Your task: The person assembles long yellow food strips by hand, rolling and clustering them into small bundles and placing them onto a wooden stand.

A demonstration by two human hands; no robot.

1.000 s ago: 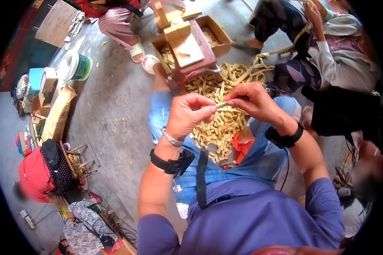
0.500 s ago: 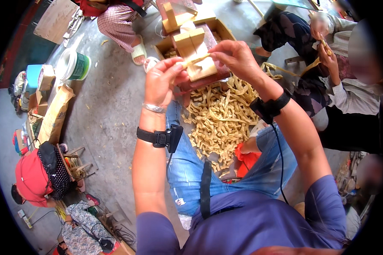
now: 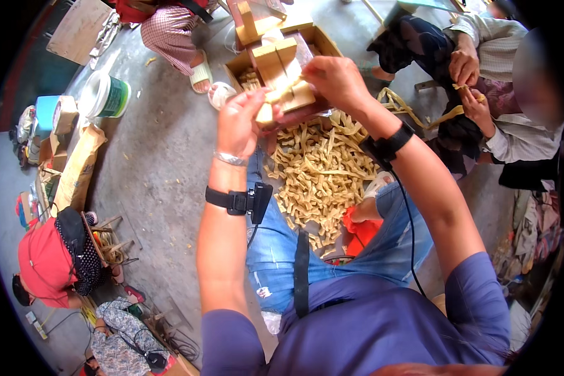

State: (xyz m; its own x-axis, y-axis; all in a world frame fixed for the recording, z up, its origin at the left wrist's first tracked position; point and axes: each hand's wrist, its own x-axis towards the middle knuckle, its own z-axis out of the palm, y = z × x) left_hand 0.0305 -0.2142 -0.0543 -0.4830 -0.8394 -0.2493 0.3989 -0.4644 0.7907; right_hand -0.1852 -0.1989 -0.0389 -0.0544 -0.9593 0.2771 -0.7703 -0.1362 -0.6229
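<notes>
Over a notched wooden block (image 3: 277,57), my left hand (image 3: 239,119) and my right hand (image 3: 337,83) pinch a narrow tan strip (image 3: 287,89) stretched between their fingertips. The strip lies low against the block's grooved face; glare blurs where it touches. My left fingers are at the block's near left corner, my right fingers at its right side. Below my hands, a heap of short, curled tan strips (image 3: 323,178) spreads over the floor between my legs.
An open cardboard box (image 3: 326,42) surrounds the block's stand. A second wooden block (image 3: 249,22) stands beyond it. At right, a co-worker's hands (image 3: 469,81) hold a similar strip. A white-and-green bucket (image 3: 113,97) and a long paper sack (image 3: 81,166) are at left.
Both hands have come down with the strip, closer to the block, the right one shifting slightly left. At right, the co-worker's hands have moved left and lower.
</notes>
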